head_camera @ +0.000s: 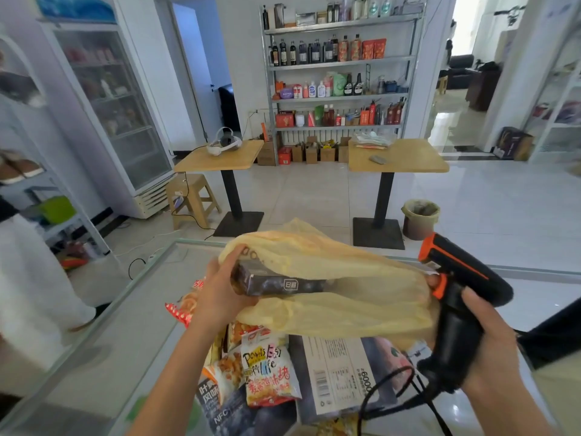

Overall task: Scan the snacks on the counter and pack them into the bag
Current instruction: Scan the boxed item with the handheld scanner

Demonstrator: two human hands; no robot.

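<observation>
Box, dark, sits inside translucent yellow bag.

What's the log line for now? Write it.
left hand holds dark box at bag mouth | right hand grips scanner | snack packets on counter

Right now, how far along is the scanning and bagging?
Partway, I'd guess. In hand: the left hand holds a dark box at the mouth of the yellow bag; the right hand grips the scanner. Left: snack packets and a flat grey pack lie on the counter. Done: bag's contents hidden.
</observation>
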